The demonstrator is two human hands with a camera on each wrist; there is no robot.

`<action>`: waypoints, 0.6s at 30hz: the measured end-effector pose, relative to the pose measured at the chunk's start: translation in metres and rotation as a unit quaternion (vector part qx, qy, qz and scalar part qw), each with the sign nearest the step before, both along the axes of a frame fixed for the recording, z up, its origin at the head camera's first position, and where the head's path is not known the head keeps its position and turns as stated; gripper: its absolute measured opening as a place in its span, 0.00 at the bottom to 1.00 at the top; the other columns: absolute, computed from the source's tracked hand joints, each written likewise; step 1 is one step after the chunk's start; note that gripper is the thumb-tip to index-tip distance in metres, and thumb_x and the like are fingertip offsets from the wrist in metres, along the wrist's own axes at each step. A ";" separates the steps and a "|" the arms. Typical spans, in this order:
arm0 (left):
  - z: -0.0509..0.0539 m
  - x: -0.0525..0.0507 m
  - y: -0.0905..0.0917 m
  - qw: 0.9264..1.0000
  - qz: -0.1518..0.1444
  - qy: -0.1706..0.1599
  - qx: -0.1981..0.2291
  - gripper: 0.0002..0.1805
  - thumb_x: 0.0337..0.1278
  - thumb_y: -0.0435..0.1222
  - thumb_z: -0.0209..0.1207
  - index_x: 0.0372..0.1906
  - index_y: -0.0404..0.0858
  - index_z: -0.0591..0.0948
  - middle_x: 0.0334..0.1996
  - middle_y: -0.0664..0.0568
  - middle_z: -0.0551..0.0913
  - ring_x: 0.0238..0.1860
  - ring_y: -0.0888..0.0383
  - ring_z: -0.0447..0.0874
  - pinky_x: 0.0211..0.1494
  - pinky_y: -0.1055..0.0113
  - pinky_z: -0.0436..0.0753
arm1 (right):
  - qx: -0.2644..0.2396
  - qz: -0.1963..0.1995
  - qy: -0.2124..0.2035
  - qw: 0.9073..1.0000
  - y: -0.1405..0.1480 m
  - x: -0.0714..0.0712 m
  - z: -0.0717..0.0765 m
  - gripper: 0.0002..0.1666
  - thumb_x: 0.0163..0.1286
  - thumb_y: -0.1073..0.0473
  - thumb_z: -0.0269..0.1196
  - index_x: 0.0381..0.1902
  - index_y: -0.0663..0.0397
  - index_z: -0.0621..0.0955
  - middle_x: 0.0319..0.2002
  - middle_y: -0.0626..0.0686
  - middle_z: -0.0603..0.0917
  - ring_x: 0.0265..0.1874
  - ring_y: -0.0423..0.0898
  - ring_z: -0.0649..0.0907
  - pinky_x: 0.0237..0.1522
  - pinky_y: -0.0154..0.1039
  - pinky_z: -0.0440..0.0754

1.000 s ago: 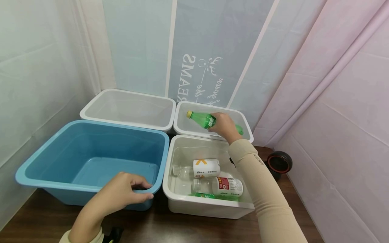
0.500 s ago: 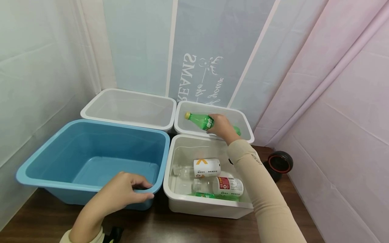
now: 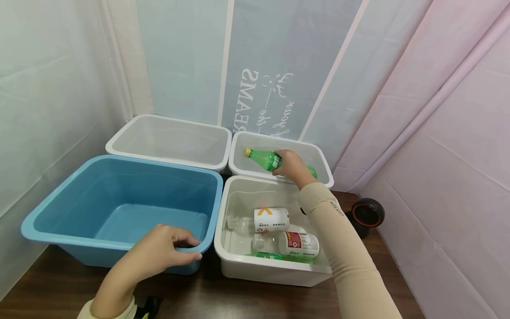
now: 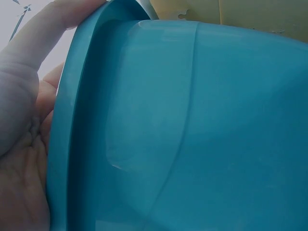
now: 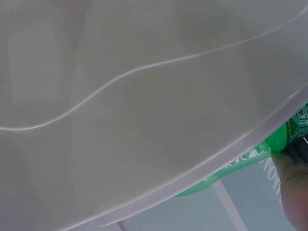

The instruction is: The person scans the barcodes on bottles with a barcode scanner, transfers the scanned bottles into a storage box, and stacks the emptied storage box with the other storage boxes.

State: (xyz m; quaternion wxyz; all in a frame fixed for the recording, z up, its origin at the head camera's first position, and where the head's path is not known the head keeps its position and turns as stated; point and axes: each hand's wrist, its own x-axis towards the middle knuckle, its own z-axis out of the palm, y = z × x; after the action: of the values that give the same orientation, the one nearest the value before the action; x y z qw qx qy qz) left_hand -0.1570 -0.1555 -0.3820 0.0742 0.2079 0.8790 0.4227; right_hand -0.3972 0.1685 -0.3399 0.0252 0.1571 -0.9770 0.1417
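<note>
In the head view my right hand (image 3: pixel 292 166) grips a green plastic bottle (image 3: pixel 260 158) with a yellow cap, over the back right white bin (image 3: pixel 324 166). The bottle lies tilted, its cap pointing left. Part of it is hidden behind the fingers. In the right wrist view the green bottle (image 5: pixel 276 139) shows past a bin rim, with the hand (image 5: pixel 293 185) at its side. My left hand (image 3: pixel 163 250) holds the near right corner of the blue basin (image 3: pixel 52 241). Thumb and fingers lie on either side of the rim (image 4: pixel 72 106) in the left wrist view.
The front white bin (image 3: pixel 271 272) holds two clear bottles, one with a white label (image 3: pixel 272 219) and one with a red and white label (image 3: pixel 300 243), plus a green bottle (image 3: pixel 268 256). Another white bin (image 3: pixel 171 141) stands back left. A black round object (image 3: pixel 366 213) sits at right.
The right hand and green bottle have shifted only slightly over the back right bin. The left hand stays on the basin's corner.
</note>
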 end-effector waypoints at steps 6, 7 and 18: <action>0.000 0.000 0.001 1.000 0.001 0.004 -0.004 0.14 0.53 0.51 0.70 0.40 0.48 0.89 0.38 0.61 0.89 0.40 0.69 0.83 0.40 0.70 0.80 | 0.010 0.004 0.003 1.000 0.001 -0.001 -0.001 0.45 0.55 0.63 0.75 0.69 0.65 0.70 0.66 0.63 0.75 0.66 0.59 0.75 0.68 0.52 0.70; 0.000 0.000 0.001 1.000 0.001 0.005 -0.004 0.14 0.53 0.51 0.70 0.40 0.48 0.89 0.38 0.61 0.89 0.40 0.69 0.83 0.40 0.70 0.80 | 0.012 0.005 0.002 1.000 0.001 -0.002 -0.001 0.45 0.56 0.63 0.75 0.70 0.65 0.70 0.67 0.64 0.75 0.66 0.59 0.74 0.69 0.52 0.70; 0.001 0.001 0.001 1.000 0.001 0.002 0.001 0.14 0.53 0.50 0.70 0.40 0.48 0.89 0.38 0.61 0.90 0.39 0.70 0.82 0.39 0.71 0.80 | 0.004 -0.004 -0.010 1.000 0.002 -0.001 0.005 0.48 0.55 0.65 0.75 0.71 0.67 0.67 0.71 0.65 0.70 0.72 0.61 0.67 0.73 0.51 0.64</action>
State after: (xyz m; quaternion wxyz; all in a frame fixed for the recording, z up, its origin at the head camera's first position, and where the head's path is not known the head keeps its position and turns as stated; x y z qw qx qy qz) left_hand -0.1564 -0.1542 -0.3809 0.0713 0.2078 0.8791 0.4231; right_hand -0.3980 0.1701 -0.3350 0.0156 0.1521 -0.9784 0.1388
